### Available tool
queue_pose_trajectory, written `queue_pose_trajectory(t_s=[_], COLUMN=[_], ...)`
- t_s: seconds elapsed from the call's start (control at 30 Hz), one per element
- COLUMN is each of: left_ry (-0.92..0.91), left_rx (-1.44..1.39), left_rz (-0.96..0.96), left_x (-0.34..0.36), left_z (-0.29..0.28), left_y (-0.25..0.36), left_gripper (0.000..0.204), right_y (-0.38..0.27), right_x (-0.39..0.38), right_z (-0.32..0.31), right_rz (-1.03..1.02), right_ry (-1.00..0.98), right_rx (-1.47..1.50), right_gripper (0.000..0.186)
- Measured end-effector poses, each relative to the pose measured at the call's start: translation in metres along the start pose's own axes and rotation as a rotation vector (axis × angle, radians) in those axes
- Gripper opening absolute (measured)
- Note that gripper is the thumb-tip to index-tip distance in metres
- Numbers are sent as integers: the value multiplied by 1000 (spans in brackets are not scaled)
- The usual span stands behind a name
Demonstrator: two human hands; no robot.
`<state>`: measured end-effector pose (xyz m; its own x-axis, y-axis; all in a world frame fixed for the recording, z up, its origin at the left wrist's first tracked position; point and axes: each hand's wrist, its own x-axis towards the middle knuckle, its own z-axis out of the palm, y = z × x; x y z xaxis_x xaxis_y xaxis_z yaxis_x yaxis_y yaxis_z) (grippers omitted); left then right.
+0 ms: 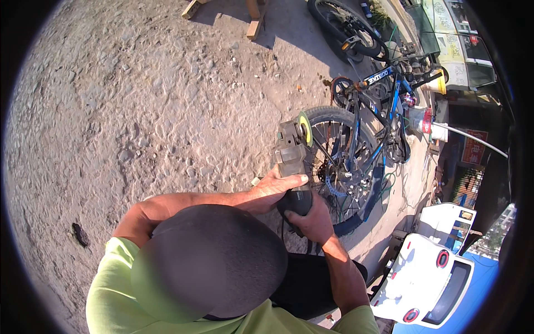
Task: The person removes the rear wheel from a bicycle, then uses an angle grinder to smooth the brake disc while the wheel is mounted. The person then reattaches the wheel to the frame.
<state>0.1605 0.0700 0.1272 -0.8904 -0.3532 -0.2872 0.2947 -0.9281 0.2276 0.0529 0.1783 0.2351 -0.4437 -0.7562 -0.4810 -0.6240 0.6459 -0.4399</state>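
An angle grinder (pixel 291 153) with a yellow-green disc (pixel 305 129) is held in both my hands, its head pointing away from me. My left hand (pixel 271 187) wraps the body behind the gear head, thumb laid across it. Farther back, my right hand (pixel 315 220) grips the dark rear handle (pixel 298 202). The disc stands at the near bicycle wheel (pixel 334 115); I cannot tell whether it touches the tyre. This wheel, with a brake rotor (pixel 335 187) at its hub, belongs to a black and blue bicycle (pixel 377 79) lying on its side.
Rough stony ground (pixel 133 111) spreads to the left. Wooden legs (pixel 255 25) stand at the far edge. Another wheel (pixel 347 28) lies beyond the bicycle frame. A bucket (pixel 420 119) and a white vehicle (pixel 423 278) are at the right. A dark cap (pixel 211 261) hides part of the near area.
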Motion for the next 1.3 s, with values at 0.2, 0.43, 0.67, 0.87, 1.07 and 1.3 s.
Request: queue_pose_trajectory(t_s=[0.2,0.43,0.67,0.87,1.07,1.3], left_ry=[9,114,97,184,99,109], left_rx=[-4,4,110,397,813,990], left_rz=[-10,-139,6,3,-76,-72], left_x=[-3,-1,-15,-15,-22,-23], left_z=[4,-10,-13,-25,-12,2], left_y=[7,-2,37,98,143,144], left_gripper=[29,41,44,58,53,60], right_y=[-8,2,-27,-29,-27,-28], right_x=[0,-1,-8,-30,-52,-58], right_z=[-2,10,16,-7,-20,-29], right_rz=[-16,60,-18,-66,-132,-170], right_ry=[18,-34,-58,-314,-395,-328], right_rx=[1,65,100,65,25,114], right_gripper=[69,68,80,77,70,66])
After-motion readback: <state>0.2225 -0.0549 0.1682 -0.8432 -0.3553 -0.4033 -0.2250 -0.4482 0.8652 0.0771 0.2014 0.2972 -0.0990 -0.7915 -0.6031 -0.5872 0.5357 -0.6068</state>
